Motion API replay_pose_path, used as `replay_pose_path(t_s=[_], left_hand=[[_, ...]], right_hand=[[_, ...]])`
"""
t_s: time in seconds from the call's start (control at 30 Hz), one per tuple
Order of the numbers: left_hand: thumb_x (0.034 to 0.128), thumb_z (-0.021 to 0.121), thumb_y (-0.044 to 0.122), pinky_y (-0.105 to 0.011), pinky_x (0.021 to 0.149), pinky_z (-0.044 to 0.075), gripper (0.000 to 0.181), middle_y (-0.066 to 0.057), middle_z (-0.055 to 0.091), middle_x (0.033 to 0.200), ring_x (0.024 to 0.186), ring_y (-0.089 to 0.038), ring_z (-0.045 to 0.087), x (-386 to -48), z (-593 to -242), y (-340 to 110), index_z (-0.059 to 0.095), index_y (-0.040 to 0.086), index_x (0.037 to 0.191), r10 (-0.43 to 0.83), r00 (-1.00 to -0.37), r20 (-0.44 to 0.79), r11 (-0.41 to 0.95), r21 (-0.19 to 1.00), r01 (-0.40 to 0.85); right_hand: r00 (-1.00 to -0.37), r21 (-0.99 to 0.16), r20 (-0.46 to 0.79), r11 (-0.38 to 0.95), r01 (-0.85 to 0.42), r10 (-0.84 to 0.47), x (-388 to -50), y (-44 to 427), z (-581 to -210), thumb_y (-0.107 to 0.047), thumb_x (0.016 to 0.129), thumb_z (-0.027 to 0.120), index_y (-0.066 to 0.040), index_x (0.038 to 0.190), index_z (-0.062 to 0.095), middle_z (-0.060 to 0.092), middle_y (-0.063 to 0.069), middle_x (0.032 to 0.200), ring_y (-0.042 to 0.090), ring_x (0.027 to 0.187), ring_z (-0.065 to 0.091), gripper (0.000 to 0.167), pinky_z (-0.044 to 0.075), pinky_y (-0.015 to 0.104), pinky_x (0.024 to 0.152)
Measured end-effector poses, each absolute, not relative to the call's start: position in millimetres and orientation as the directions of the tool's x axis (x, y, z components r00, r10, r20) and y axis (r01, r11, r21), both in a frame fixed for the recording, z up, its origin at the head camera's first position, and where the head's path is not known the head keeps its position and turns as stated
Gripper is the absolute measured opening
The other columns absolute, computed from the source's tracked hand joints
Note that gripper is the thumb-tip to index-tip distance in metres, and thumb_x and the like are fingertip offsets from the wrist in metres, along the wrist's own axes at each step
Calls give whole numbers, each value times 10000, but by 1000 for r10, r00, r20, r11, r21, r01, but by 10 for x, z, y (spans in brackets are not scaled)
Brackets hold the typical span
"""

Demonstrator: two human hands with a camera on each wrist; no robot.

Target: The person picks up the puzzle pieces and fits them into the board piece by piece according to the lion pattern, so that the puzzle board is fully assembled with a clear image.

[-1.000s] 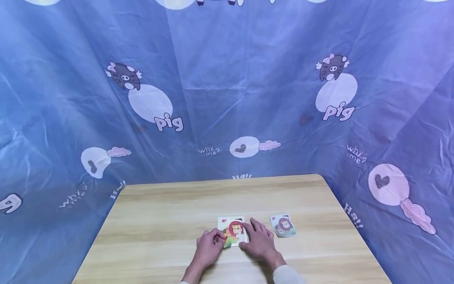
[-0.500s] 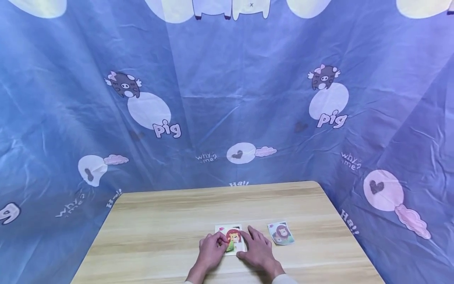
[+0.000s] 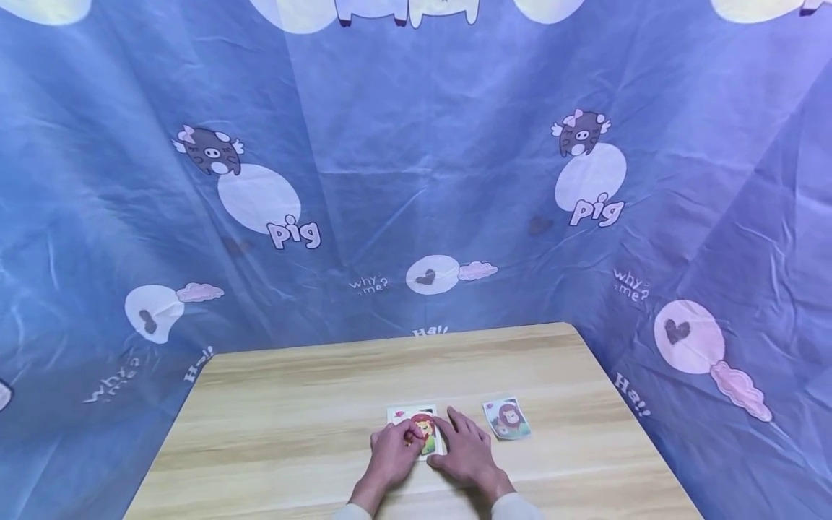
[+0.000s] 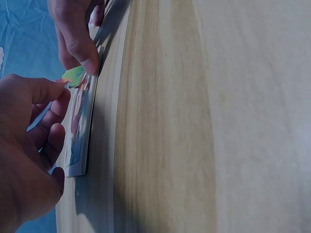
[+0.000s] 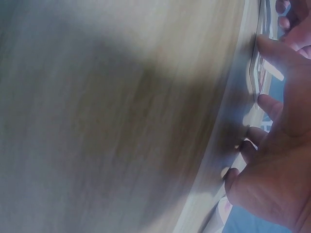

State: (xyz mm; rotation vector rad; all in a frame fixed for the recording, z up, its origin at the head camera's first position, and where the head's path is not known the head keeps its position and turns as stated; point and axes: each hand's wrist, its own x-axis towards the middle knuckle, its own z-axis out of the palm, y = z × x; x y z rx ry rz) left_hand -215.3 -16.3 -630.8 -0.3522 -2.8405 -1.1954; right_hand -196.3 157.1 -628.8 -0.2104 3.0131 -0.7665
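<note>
A small white-edged puzzle board [image 3: 398, 413] with a lion picture lies on the table. My left hand [image 3: 393, 453] is over its left part, pinching a green and orange puzzle piece [image 4: 74, 76] between thumb and index finger. That piece is tilted above the board's surface in the left wrist view. At the board's right side, my right hand [image 3: 468, 451] rests with fingers spread, thumb by the lower edge and index finger by the upper right. My hands hide much of the picture. In the right wrist view, my right hand [image 5: 279, 155] touches the board's edge.
A paper sheet [image 3: 508, 419] with a matching lion picture lies to the right of my right hand, one corner slightly curled. The light wooden table [image 3: 292, 412] meets a blue cloth backdrop [image 3: 364, 217] printed with pigs, behind and at both sides.
My left hand has carried the pinched piece rightward across the board, towards the lower right of the lion picture. My right hand stays by the board's right side. The head view has shifted slightly.
</note>
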Motion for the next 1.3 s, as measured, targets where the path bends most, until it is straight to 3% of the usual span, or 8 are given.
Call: replay_pose_path(t_s=[0.3, 0.7, 1.0, 1.3], left_hand=[[774, 717, 198, -353, 782, 271, 125, 210, 609, 703, 723, -8, 449, -2179, -6349, -143, 642, 298, 775, 206, -969, 139, 714, 656, 246], [774, 746, 247, -358, 748, 281, 71, 117, 704, 866, 827, -94, 527, -2191, -6362, -124, 732, 255, 843, 210, -964, 165, 778, 569, 267], [766, 742, 322, -410, 808, 303, 223, 37, 636, 1030, 1104, -232, 541, -2228, -6360, -182, 713, 224, 964, 274, -951, 141, 786, 538, 306], [749, 742, 370, -387, 772, 281, 313, 43, 596, 1011, 1005, -192, 506, -2251, -6371, -201, 705, 240, 1032, 352, -927, 128, 804, 466, 370]], right_hand=[[-988, -467, -13, 875, -128, -152, -1964, 1549, -6295, -531, 702, 727, -208, 1402, 495, 355, 178, 1523, 423, 1366, 362, 804, 292, 679, 994], [-990, -471, -39, 876, -100, -134, -1978, 1538, -6306, -521, 728, 719, -235, 1413, 479, 331, 158, 1543, 388, 1394, 335, 781, 271, 665, 1022], [-991, -474, -41, 876, -91, -126, -2001, 1531, -6310, -526, 727, 715, -240, 1415, 476, 335, 154, 1543, 371, 1404, 328, 782, 272, 665, 1023], [-991, -475, -57, 876, -81, -122, -2028, 1517, -6314, -539, 732, 704, -251, 1423, 468, 310, 143, 1560, 366, 1420, 303, 785, 253, 655, 1046]])
